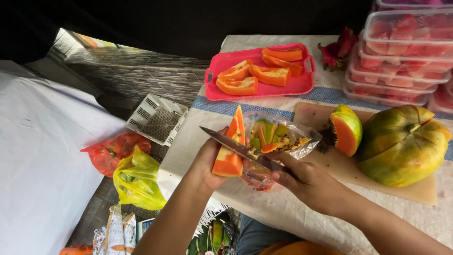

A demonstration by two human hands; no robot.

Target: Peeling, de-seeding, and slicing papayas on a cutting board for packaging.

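large cut papaya [403,144], mottled green-yellow skin, rests on a wooden cutting board [339,165] atop the cloth-covered worktop [283,208]. behind it, a pink plastic tray [292,85] carries smooth orange peeled slices, beside stacked clear lidded boxes [401,52] of red fruit. a clear plastic bag [278,139] holds green and orange peelings. left hand [207,160] grips a tapered papaya wedge [230,146], glossy orange flesh, upright above the worktop's edge. right hand [306,182] is closed around a steel knife [240,150], its blade laid against the wedge.
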